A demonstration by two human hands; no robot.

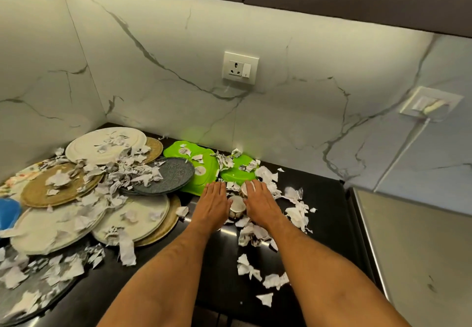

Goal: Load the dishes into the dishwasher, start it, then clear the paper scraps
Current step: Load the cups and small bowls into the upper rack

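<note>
While cup (237, 205) sits btwn flat hands | L (214, 200) R (258, 203) apart | countertop (319, 199) rt edge near

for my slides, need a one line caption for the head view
Both hands, left hand and right hand, reach flat around cups on a black counter strewn with plates and paper scraps.

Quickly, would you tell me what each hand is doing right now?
Left hand: open, fingers straight, beside the cup.
Right hand: open, fingers straight, on the cup's other side.
</note>
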